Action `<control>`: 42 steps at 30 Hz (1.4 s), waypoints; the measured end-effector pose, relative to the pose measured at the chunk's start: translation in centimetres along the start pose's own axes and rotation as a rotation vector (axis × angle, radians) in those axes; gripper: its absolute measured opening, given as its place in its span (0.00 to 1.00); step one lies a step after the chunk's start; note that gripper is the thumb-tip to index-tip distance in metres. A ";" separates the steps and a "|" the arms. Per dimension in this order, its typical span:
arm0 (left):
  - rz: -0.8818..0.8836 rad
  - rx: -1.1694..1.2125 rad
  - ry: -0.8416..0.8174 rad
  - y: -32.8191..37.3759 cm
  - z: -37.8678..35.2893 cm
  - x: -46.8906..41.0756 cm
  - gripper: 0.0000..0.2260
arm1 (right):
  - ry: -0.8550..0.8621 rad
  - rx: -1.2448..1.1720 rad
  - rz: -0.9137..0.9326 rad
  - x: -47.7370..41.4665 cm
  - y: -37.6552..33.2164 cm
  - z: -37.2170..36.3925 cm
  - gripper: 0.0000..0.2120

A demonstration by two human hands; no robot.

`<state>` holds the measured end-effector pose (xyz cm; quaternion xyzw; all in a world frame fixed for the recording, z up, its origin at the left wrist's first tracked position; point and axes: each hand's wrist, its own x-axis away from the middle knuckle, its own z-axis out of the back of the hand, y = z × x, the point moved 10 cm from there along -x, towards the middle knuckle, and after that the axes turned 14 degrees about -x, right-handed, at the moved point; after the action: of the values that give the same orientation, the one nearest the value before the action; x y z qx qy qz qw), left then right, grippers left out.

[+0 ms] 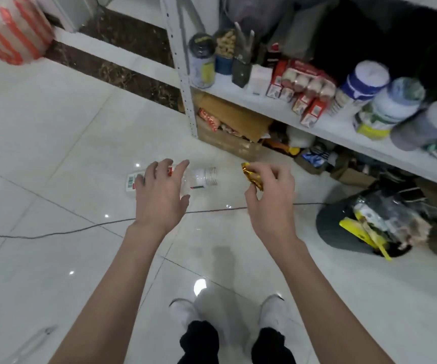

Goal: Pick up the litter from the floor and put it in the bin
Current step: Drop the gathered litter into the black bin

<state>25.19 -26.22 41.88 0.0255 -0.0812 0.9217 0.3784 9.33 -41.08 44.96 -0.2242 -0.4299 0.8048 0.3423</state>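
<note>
tiled floor [54,127]: right hand [271,195] pinches wrapper [253,177].

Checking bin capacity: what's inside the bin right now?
The bin holds a dark liner with yellow packaging, clear plastic and crumpled wrappers heaped near the rim. Anything underneath that heap is covered.

Both my bare forearms reach forward and down. My left hand [161,191] is palm down, fingers spread and loosely curved, thumb held out to the side. My right hand [271,195] is curled, fingertips pinched together with the thumb tucked under, wrist slightly bent.
</note>
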 end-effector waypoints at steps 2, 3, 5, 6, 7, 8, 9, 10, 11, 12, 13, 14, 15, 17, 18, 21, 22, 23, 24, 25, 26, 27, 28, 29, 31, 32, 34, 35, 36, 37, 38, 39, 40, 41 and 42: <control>-0.073 -0.007 0.004 7.0 0.7 -0.4 0.33 | 0.056 -0.002 -0.046 0.5 3.8 5.4 0.19; -0.109 -0.011 0.007 10.4 1.1 -0.5 0.33 | 0.084 0.001 -0.069 0.9 5.8 8.1 0.19; -0.180 -0.008 0.011 17.1 1.6 -0.6 0.33 | 0.141 0.022 -0.108 1.8 9.5 13.5 0.20; -0.217 -0.006 0.015 20.4 1.8 -0.6 0.33 | 0.174 0.034 -0.127 2.4 11.4 16.1 0.20; -0.252 -0.005 0.023 23.5 2.0 -0.6 0.33 | 0.207 0.042 -0.138 3.0 13.2 18.6 0.19; -0.287 -0.008 0.026 26.5 2.0 -0.5 0.33 | 0.237 0.043 -0.150 3.6 15.1 20.9 0.19; -0.322 -0.015 0.021 29.4 1.9 -0.3 0.33 | 0.263 0.039 -0.170 4.4 16.8 23.0 0.19; -0.355 -0.021 0.011 32.0 1.7 -0.1 0.33 | 0.287 0.034 -0.199 5.1 18.6 24.9 0.20; -0.389 -0.026 0.003 34.4 1.5 0.1 0.33 | 0.309 0.039 -0.231 5.9 20.2 26.6 0.20; -0.427 -0.029 -0.004 36.7 1.3 0.2 0.33 | 0.334 0.049 -0.265 6.7 21.9 28.1 0.20; -0.463 -0.032 -0.007 38.8 1.0 0.3 0.33 | 0.363 0.056 -0.294 7.4 23.5 29.5 0.20; -0.494 -0.036 -0.009 40.8 0.7 0.4 0.34 | 0.394 0.057 -0.317 8.1 24.9 30.8 0.20; -0.519 -0.040 -0.007 42.6 0.5 0.4 0.34 | 0.423 0.052 -0.339 8.5 26.4 31.9 0.20; -0.566 -0.042 -0.019 46.0 -0.4 0.0 0.33 | 0.474 0.031 -0.406 9.4 29.3 33.7 0.19; -0.593 -0.048 -0.032 47.7 -1.0 -0.2 0.32 | 0.495 0.022 -0.439 9.8 30.7 34.5 0.19; -0.715 -0.103 -0.065 52.8 -3.3 -0.9 0.29 | 0.564 0.069 -0.480 10.6 33.9 36.5 0.20; -0.755 -0.121 -0.074 54.3 -4.2 -1.0 0.29 | 0.579 0.096 -0.489 10.7 34.9 36.9 0.20; -0.795 -0.137 -0.071 56.0 -5.0 -1.3 0.28 | 0.592 0.112 -0.504 10.7 36.1 37.3 0.20; -0.834 -0.153 -0.068 57.6 -5.9 -1.4 0.28 | 0.600 0.115 -0.532 10.7 37.5 37.6 0.20; -0.865 -0.167 -0.074 59.1 -6.8 -1.4 0.28 | 0.604 0.109 -0.568 10.8 38.9 37.7 0.20; -0.891 -0.182 -0.083 60.4 -7.8 -1.4 0.29 | 0.614 0.101 -0.591 10.8 40.1 37.8 0.20; -0.917 -0.196 -0.089 61.7 -8.8 -1.3 0.29 | 0.631 0.093 -0.597 10.7 41.0 38.0 0.20; -0.945 -0.207 -0.087 63.0 -9.9 -1.2 0.30 | 0.650 0.088 -0.600 10.7 41.9 38.1 0.19; -0.971 -0.216 -0.084 64.2 -10.9 -1.0 0.31 | 0.666 0.085 -0.605 10.7 42.9 38.2 0.20; -1.001 -0.235 -0.082 66.3 -13.1 -0.9 0.32 | 0.677 0.076 -0.611 10.5 44.9 38.1 0.20; -1.009 -0.248 -0.082 67.2 -14.2 -0.9 0.33 | 0.674 0.070 -0.612 10.4 45.9 38.0 0.20; -1.013 -0.261 -0.072 68.9 -16.1 -0.8 0.33 | 0.668 0.058 -0.626 10.3 48.2 37.8 0.20; -1.009 -0.254 -0.062 69.8 -16.8 -0.9 0.33 | 0.665 0.053 -0.630 10.3 49.3 37.7 0.19; -1.003 -0.246 -0.055 70.5 -17.6 -0.9 0.33 | 0.658 0.048 -0.633 10.2 50.5 37.5 0.19; -0.995 -0.240 -0.047 71.3 -18.4 -1.0 0.33 | 0.648 0.043 -0.637 10.0 51.7 37.2 0.19; -0.984 -0.235 -0.034 72.0 -19.2 -1.1 0.34 | 0.635 0.042 -0.641 9.8 53.0 36.9 0.19; -0.971 -0.227 -0.023 72.6 -19.9 -1.3 0.36 | 0.621 0.046 -0.645 9.6 54.3 36.7 0.19; -0.955 -0.213 -0.019 73.2 -20.6 -1.5 0.37 | 0.608 0.048 -0.652 9.5 55.6 36.4 0.19; -0.939 -0.195 -0.018 73.8 -21.3 -1.6 0.39 | 0.600 0.047 -0.657 9.5 56.8 36.1 0.19; -0.922 -0.176 -0.017 74.3 -22.0 -1.8 0.40 | 0.595 0.044 -0.658 9.4 57.9 35.9 0.19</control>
<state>-25.34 -75.75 10.33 0.0344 -0.1424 0.6469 0.7484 -41.20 -76.31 14.36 -0.2899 -0.3439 0.5624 0.6938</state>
